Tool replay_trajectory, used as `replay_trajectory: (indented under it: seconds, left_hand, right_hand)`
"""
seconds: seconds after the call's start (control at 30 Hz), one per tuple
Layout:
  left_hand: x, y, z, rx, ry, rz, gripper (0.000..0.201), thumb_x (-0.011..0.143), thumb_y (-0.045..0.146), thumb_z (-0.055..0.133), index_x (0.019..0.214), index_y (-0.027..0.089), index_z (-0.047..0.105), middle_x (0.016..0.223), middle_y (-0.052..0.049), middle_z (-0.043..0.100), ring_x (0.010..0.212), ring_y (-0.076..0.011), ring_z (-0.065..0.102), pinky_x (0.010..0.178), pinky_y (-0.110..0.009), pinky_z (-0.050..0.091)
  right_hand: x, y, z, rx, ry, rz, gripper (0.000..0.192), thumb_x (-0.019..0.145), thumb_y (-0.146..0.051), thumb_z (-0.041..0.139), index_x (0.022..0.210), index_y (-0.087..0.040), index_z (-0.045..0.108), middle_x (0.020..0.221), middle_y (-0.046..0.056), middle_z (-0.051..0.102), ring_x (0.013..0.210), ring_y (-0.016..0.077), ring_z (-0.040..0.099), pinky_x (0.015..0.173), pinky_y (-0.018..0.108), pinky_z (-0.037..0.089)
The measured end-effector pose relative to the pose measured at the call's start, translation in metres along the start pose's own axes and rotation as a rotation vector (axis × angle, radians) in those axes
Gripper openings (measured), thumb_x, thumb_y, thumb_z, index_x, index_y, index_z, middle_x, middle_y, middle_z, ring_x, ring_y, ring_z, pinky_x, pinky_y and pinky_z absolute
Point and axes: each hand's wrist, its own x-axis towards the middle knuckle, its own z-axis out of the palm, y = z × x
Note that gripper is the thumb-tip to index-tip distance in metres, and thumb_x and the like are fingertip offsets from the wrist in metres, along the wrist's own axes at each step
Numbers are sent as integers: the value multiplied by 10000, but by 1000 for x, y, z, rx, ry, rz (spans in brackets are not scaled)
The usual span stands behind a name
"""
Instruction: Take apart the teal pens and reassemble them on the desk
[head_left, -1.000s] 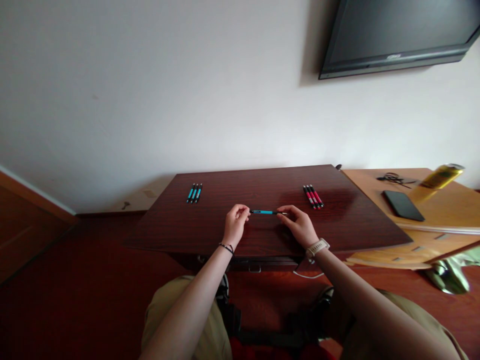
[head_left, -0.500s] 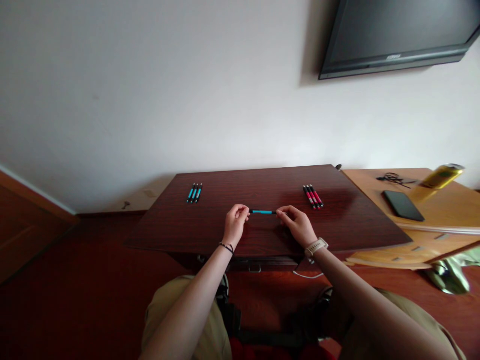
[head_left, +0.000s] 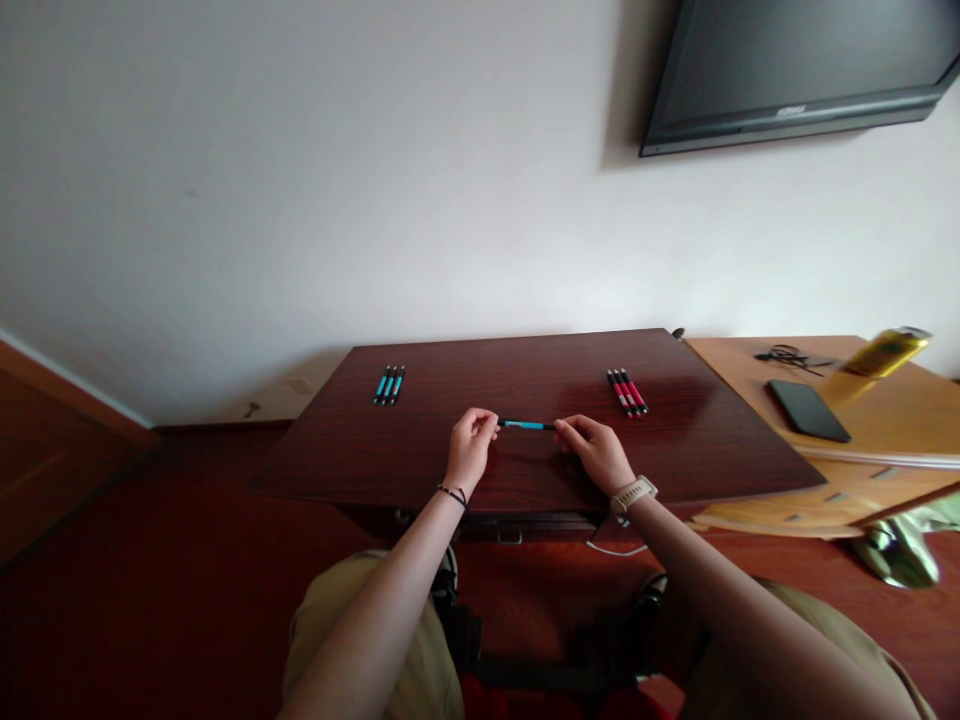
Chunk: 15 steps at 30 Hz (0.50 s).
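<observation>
Between my two hands, a blue pen (head_left: 527, 425) with black ends is held level above the dark brown table (head_left: 517, 375). My left hand (head_left: 472, 440) pinches its left end between thumb and fingertips. The right end sits in the pinch of my right hand (head_left: 596, 450). Three blue pens (head_left: 389, 385) lie side by side at the table's left. Toward the right lies a row of several red pens (head_left: 628, 392) with black ends.
A lighter wooden cabinet (head_left: 727, 370) adjoins the table on the right, holding a black phone (head_left: 808, 410), a black cable (head_left: 787, 356) and a yellow can (head_left: 885, 353). A television (head_left: 802, 70) hangs on the wall above. A drawer handle (head_left: 509, 537) shows below the table's front edge.
Both hands stay in nearly the same place on the pen. The pen has turned slightly about its length, so a pale marking now shows on its blue part.
</observation>
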Motion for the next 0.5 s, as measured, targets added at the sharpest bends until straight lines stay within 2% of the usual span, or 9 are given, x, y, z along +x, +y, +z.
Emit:
replay_trajectory:
  seconds: [0.1, 0.33, 0.4, 0.5]
  left_hand:
    - [0, 3, 1, -17, 1, -8, 282, 914, 457, 693, 954, 177, 686, 841, -55, 724, 737, -162, 666, 704, -284, 520]
    - [-1, 6, 2, -46, 12, -18, 298, 906, 478, 688, 942, 182, 676, 850, -55, 725, 729, -162, 660, 685, -282, 513]
    - [-1, 5, 2, -36, 12, -17, 298, 909, 478, 687, 944, 182, 675, 848, -54, 723, 727, -160, 659, 689, -283, 514]
    - [0, 2, 1, -34, 11, -18, 294, 917, 475, 680, 949, 183, 675, 836, -51, 720, 722, -160, 660, 690, -283, 516]
  right_hand:
    - [0, -2, 1, 5, 2, -3, 545, 960, -716, 557, 755, -228, 688, 674, 39, 688, 640, 208, 615, 630, 316, 452]
    - [-1, 0, 2, 62, -5, 25, 598, 966, -741, 518, 701, -223, 655, 628, 35, 644, 584, 194, 560, 586, 312, 424]
    - [-1, 0, 2, 40, -8, -7, 558, 955, -720, 562, 724, -223, 666, 647, 32, 652, 608, 196, 571, 603, 311, 431]
    - [-1, 1, 1, 33, -2, -44, 450, 919, -669, 655, 870, -226, 719, 760, 38, 712, 668, 206, 612, 635, 314, 465]
